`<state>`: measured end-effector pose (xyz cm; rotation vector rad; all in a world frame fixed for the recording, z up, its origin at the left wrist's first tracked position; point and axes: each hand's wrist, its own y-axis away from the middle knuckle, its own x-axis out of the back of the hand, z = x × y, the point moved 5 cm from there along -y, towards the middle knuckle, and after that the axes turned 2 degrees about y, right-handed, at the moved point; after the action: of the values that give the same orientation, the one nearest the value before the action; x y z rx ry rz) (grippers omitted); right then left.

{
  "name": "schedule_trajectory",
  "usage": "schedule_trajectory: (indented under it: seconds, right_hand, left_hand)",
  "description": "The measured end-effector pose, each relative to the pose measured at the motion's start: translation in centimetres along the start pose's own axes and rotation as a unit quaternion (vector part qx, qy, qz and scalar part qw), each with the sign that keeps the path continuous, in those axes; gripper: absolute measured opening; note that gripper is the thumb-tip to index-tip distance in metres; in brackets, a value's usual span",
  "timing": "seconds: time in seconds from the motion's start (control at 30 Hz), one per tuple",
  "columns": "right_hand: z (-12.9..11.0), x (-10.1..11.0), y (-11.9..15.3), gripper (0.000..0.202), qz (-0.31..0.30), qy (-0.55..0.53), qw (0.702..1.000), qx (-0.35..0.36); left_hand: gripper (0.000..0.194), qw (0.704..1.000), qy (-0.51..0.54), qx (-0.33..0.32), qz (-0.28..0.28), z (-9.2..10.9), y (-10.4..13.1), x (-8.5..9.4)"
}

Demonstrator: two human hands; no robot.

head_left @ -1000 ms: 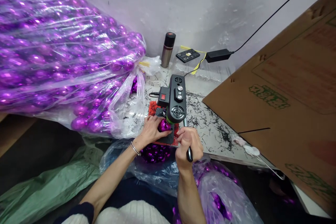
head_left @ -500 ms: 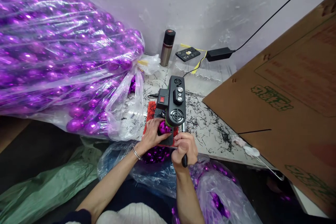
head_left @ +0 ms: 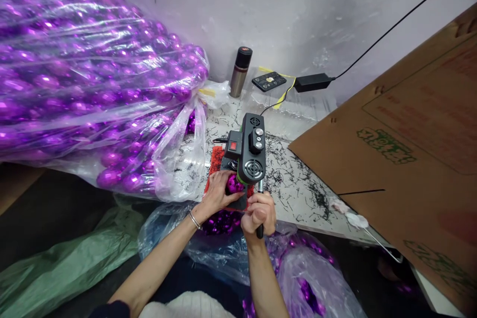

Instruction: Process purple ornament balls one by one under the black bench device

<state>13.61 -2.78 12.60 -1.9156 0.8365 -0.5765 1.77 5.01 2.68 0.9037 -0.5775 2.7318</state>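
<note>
A small black bench drill press (head_left: 253, 151) with a red switch stands on a red mat (head_left: 216, 157) at the table's front. My left hand (head_left: 217, 192) is closed around a shiny purple ball (head_left: 233, 185) and holds it on the machine's dark base under the head. My right hand (head_left: 260, 212) is wrapped round the metal lever (head_left: 260, 186) with a black grip, at the machine's right side. The drill tip and its contact with the ball are hidden by the head. More purple balls lie in an open plastic bag (head_left: 219, 222) below the table edge.
A big clear bag of purple balls (head_left: 122, 89) fills the left. Behind stand a thermos (head_left: 240, 72), a phone (head_left: 269, 81) and a black power adapter (head_left: 313, 82). A cardboard box (head_left: 402, 159) leans in from the right. Black shavings (head_left: 294, 179) litter the white table.
The view has shifted slightly, so everything sits a little lower. The lever's grip and my right hand have moved slightly left against the machine; my left hand keeps the ball in place.
</note>
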Motion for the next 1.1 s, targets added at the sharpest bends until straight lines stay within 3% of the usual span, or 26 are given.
schedule_trajectory:
  seconds: [0.3, 0.4, 0.5, 0.57, 0.67, 0.77, 0.83, 0.9, 1.0, 1.1]
  right_hand:
    - [0.0, -0.5, 0.1, 0.043, -0.011, 0.021, 0.999, 0.043]
    - [-0.5, -0.1, -1.2, 0.045, -0.013, 0.008, 1.0, 0.003]
    - [-1.5, 0.3, -3.4, 0.044, -0.052, 0.002, 0.997, -0.053]
    - [-2.1, 0.5, -4.7, 0.041, -0.07, 0.004, 0.994, -0.081]
    - [-2.6, 0.7, -5.4, 0.04, -0.073, 0.003, 0.993, -0.094]
    - [-2.4, 0.7, -4.6, 0.041, -0.07, 0.005, 0.994, -0.087]
    - [-2.1, 0.6, -3.8, 0.04, -0.07, 0.004, 0.994, -0.086]
    - [-1.9, 0.6, -3.3, 0.038, -0.063, -0.002, 0.994, -0.085]
    - [-1.9, 0.5, -3.3, 0.039, -0.053, -0.005, 0.995, -0.082]
    - [-2.1, 0.5, -3.6, 0.041, -0.051, -0.005, 0.996, -0.075]
  left_hand:
    - [0.059, 1.0, 0.02, -0.002, 0.0, -0.3, -0.1, -0.2]
    - [0.06, 1.0, 0.029, 0.0, -0.005, -0.2, -0.5, -0.1]
    - [0.061, 0.999, 0.038, -0.004, -0.01, 0.1, -0.4, 0.4]
    - [0.064, 0.999, 0.043, -0.026, -0.009, 0.5, 0.7, 1.2]
    - [0.065, 0.996, 0.032, -0.087, -0.013, 1.5, 4.3, 2.9]
    - [0.067, 0.987, 0.0, -0.151, -0.059, 2.7, 8.2, 4.2]
    - [0.078, 0.98, -0.004, -0.18, -0.089, 3.4, 9.4, 5.0]
    - [0.081, 0.978, 0.011, -0.19, -0.085, 3.6, 8.5, 6.2]
    - [0.043, 0.989, 0.001, -0.146, 0.002, 2.5, 3.4, 9.3]
    - [0.037, 0.993, -0.093, 0.024, 0.062, -0.8, -3.6, 12.7]
